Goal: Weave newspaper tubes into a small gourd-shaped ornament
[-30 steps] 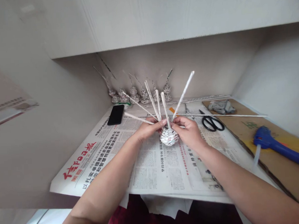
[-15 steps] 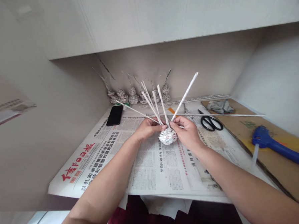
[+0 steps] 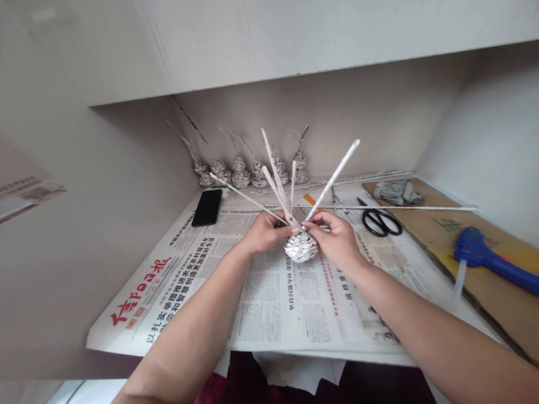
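Between my hands is a small woven ball of rolled newspaper (image 3: 301, 248), with several paper sticks (image 3: 275, 180) fanning up out of its top. My left hand (image 3: 271, 231) pinches the base of the sticks on the left, thumb along the ball's upper edge. On the other side, my right hand (image 3: 332, 232) has its thumb and fingers closed on the base of a long paper stick (image 3: 335, 175) that slants up to the right. The ball hangs just over or rests on the newspaper (image 3: 276, 322); I cannot tell which.
Several gourd-shaped woven pieces (image 3: 241, 172) line the back wall. A black phone (image 3: 207, 207) lies at back left. To the right are black-handled scissors (image 3: 381, 221), a long paper stick (image 3: 432, 208), cardboard (image 3: 438, 229), crumpled grey material (image 3: 398, 192) and a blue glue gun (image 3: 498, 262).
The ball has turned and tilted slightly between my fingers. The upright sticks have shifted and sit closer together, and the right-hand stick leans a little lower.
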`<state>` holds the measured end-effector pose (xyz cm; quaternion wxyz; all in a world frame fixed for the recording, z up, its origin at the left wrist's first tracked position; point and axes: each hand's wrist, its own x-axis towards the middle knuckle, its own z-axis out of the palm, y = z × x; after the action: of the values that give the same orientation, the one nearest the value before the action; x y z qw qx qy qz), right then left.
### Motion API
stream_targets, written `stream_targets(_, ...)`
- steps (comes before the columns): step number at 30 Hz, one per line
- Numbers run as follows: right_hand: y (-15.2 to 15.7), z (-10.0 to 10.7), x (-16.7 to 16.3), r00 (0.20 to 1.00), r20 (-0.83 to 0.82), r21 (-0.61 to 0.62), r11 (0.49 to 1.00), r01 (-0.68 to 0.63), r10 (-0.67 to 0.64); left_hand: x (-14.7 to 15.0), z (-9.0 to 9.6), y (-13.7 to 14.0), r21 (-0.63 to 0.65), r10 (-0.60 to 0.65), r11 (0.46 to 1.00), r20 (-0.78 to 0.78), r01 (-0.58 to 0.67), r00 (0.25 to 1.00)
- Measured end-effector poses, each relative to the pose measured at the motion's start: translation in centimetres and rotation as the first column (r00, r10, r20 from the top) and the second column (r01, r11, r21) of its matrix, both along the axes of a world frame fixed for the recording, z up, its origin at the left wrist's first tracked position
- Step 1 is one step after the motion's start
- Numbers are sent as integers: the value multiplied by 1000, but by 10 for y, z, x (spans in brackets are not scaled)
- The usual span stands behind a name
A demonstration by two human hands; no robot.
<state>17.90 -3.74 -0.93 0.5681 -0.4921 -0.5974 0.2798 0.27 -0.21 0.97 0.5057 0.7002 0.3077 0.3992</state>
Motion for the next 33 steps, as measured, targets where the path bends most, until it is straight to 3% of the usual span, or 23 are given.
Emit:
stream_targets(4,-3,8,7,920,339,282,954,101,-197,4,-4,-1,73,24,997,-1,-24,1000)
stream_targets(6,-5,12,10,885,409,331,940,84,-223,5,-4,-3,102,43,994,-4,-42,999)
stream_targets(8,-6,13,10,908,387,274,960,52,-160,5,-4,-3,142,49,989,-9,-48,999)
stream_targets(11,-4,10,9,974,226,85,996,-25,5,5,-4,-2,208,43,978,-34,-35,999)
stream_targets(15,0,5,7,994,73,-47,996,-73,76,3,-7,1,230,45,973,-58,-31,997)
stream_targets(24,0,3,6,979,-23,-87,975,-204,203,-1,-4,2,279,-2,959,-186,55,982)
stream_targets(33,4,6,9,950,-41,-122,942,-311,308,4,-10,2,144,-35,989,-51,42,998)
